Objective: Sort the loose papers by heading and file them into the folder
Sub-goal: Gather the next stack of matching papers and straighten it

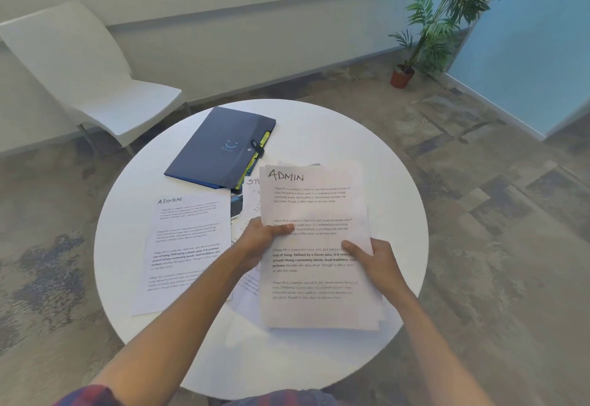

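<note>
A stack of printed papers (319,306) is lifted over the round white table (392,182); its top sheet is headed "ADMIN". My left hand (260,239) grips the stack's left edge, thumb on top. My right hand (375,260) holds its right edge, thumb on the page. Another "ADMIN" sheet (185,252) lies flat on the table to the left. More loose sheets (252,195) lie under the stack, one heading starting "SP". A dark blue folder (220,147) with yellow tabs lies shut at the table's far side.
A white chair (86,73) stands beyond the table to the left. A potted plant (427,38) sits on the floor by the far right wall. Patterned carpet surrounds the table.
</note>
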